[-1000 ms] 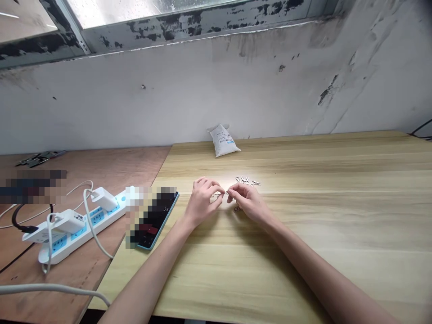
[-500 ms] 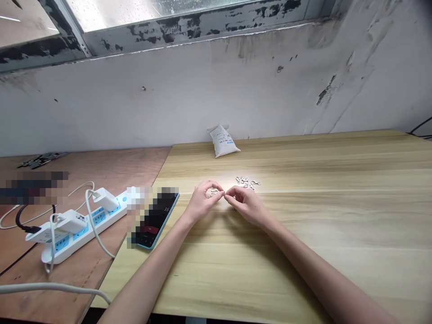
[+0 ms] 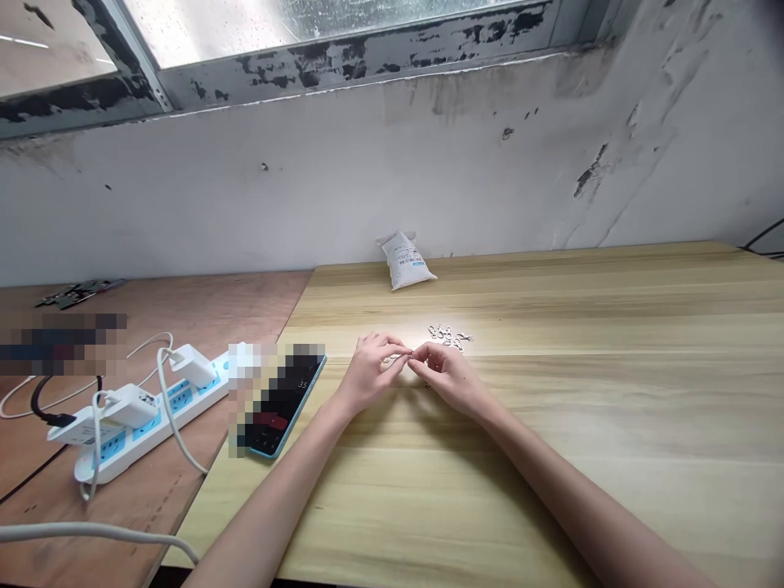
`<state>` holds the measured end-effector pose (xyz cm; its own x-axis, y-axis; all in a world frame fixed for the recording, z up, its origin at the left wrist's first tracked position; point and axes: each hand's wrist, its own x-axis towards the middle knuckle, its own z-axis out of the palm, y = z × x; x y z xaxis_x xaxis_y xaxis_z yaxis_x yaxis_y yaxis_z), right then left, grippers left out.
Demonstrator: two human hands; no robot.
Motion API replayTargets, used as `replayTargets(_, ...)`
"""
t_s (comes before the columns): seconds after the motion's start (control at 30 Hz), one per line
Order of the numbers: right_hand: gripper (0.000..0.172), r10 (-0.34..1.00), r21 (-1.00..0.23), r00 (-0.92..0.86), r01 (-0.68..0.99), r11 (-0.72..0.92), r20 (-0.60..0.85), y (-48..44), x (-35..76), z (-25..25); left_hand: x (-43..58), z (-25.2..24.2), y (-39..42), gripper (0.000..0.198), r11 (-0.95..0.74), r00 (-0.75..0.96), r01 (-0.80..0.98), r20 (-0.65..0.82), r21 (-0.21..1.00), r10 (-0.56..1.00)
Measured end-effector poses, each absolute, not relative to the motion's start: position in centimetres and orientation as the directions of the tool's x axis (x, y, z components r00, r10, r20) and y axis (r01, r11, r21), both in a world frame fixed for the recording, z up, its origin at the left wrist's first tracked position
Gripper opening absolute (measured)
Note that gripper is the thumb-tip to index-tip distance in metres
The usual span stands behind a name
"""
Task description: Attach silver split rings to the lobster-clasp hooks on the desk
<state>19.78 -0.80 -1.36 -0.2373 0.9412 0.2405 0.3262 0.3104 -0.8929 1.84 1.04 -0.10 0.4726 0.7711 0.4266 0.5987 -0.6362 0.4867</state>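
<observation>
Above the pale wooden tabletop point(image 3: 551, 425), my left hand point(image 3: 371, 374) and right hand point(image 3: 450, 377) come together, fingertips pinched on a tiny silver clasp point(image 3: 410, 354). A loose heap of silver clasps point(image 3: 448, 336) lies just beyond. A slipped pinch could flick the clasp away; wood stretches well rightward, the far edge beyond the heap.

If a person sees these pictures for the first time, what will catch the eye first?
The left hand and right hand come first: their fingertips meet over a tiny metal piece near the middle of the light wooden table. Just beyond them, a bright cluster of small silver metal pieces lies on the table. To the left, a white power strip with blue sockets stands out on a plywood board.
</observation>
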Motion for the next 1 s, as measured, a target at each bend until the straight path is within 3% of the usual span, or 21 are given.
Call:
replayTargets(0.17,0.012,0.902,-0.706,-0.244,0.561,0.431,0.357,-0.6,19.9,-2.1,2.1,0.2,0.5,0.014,-0.635,0.476,0.684,0.439,0.359,0.762)
replayTargets(0.33,0.011,0.836,-0.456,-0.236,0.749,0.482,0.496,-0.3,20.4,-2.3,2.3,0.3,0.4,0.012,-0.587,0.425,0.719,0.434,0.372,0.795)
replayTargets(0.47,0.017,0.719,-0.258,-0.285,0.798,0.545,0.634,-0.2,21.0,-1.9,2.3,0.2,0.4,0.012,-0.571,0.418,0.724,0.412,0.387,0.81)
replayTargets(0.6,0.02,0.62,-0.151,-0.338,0.785,0.601,0.708,-0.6,20.7,-1.7,2.3,0.2,0.3,0.011,-0.578,0.434,0.726,0.403,0.373,0.806)
replayTargets(0.7,0.023,0.578,-0.131,-0.391,0.739,0.661,0.716,-1.2,19.9,-1.5,2.2,-0.1,0.4,0.009,-0.598,0.464,0.728,0.401,0.336,0.79)
replayTargets(0.8,0.023,0.594,-0.208,-0.397,0.682,0.701,0.7,-1.2,19.8,-1.3,1.9,-0.2,0.7,0.008,-0.612,0.495,0.744,0.393,0.269,0.775)
replayTargets(1.0,0.017,0.776,-0.391,-0.194,0.775,0.497,0.6,1.3,23.8,-2.2,0.5,-0.2,1.6,0.014,-0.574,0.497,0.81,0.379,0.119,0.78)
